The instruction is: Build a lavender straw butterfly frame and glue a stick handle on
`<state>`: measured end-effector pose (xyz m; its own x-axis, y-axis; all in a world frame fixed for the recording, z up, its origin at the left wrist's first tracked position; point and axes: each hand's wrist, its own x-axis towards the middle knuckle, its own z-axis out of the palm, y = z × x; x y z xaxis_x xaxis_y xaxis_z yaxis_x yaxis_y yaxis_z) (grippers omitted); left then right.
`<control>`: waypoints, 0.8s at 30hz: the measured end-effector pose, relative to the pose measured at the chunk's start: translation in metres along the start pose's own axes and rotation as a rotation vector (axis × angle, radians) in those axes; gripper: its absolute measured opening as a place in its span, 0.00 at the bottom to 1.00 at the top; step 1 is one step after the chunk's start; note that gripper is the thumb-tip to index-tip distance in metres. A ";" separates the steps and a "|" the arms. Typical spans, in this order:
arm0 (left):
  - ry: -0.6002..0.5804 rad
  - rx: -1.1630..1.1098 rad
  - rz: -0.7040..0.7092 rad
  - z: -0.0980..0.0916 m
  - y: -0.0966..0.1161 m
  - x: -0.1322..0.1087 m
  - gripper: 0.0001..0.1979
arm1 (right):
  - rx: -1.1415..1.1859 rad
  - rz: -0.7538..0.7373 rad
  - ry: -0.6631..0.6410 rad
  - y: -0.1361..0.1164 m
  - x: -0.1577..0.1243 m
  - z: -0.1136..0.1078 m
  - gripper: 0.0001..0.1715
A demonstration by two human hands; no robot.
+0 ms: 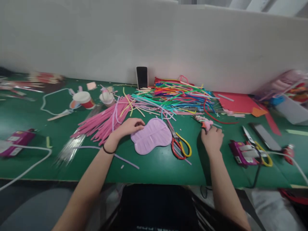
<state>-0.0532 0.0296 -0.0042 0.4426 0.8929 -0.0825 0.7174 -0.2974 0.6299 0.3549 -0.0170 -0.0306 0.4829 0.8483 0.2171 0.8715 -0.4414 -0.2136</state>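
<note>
A flat, lobed lilac piece, ribbed as if made of pipe cleaners laid side by side, lies on the green table. My left hand is at its upper left edge, with fingers curled and fingertips touching the piece. Farther right, my right hand has its fingers closed around a small pink thing with an orange bit, blurred and partly hidden by the fingers. Between the hands lie scissors with red and yellow handles, close to the right end of the lilac piece.
Pink pipe cleaners lie in a bundle at left, and a many-coloured heap is at the back. A phone leans on the grey partition. Purple boxes with cables, more scissors and red paper are at right. A paper cup stands at left.
</note>
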 end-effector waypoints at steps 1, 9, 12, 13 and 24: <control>0.025 0.013 -0.004 -0.005 0.001 -0.006 0.20 | 0.011 -0.026 0.023 0.003 -0.006 -0.002 0.32; 0.305 0.423 -0.343 -0.065 -0.030 -0.070 0.19 | 0.210 -0.285 0.161 0.010 -0.060 -0.011 0.25; 0.270 0.403 -0.481 -0.059 -0.041 -0.064 0.18 | 0.277 -0.338 0.143 -0.003 -0.070 -0.012 0.24; 0.267 0.382 -0.489 -0.056 -0.042 -0.060 0.17 | 0.296 -0.353 0.134 -0.007 -0.072 -0.013 0.23; 0.518 0.400 -0.158 -0.072 0.032 -0.088 0.18 | 0.609 -0.658 0.214 -0.066 -0.107 -0.086 0.15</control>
<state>-0.1080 -0.0341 0.0787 0.0723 0.9530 0.2941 0.9404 -0.1634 0.2983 0.2530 -0.1041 0.0426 -0.0361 0.7748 0.6311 0.8098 0.3928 -0.4359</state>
